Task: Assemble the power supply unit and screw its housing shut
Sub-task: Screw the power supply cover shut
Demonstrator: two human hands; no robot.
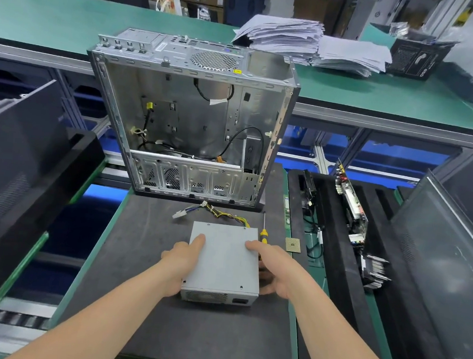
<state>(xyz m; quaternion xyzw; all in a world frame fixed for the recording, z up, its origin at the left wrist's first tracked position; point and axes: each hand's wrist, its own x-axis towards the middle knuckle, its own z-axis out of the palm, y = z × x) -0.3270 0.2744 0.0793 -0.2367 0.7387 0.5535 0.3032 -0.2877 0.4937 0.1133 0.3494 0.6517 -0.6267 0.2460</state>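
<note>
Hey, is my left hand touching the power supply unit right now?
Touching. The head view shows the left hand gripping the power supply unit, thumb lying on its top face and palm against its left side.

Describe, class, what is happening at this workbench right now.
A person grips a grey power supply with the left hand and right hand, one on each side, as it rests on the dark mat. Its cables trail toward the open case standing behind. A screwdriver lies by the right hand; no screwing is under way.
</note>
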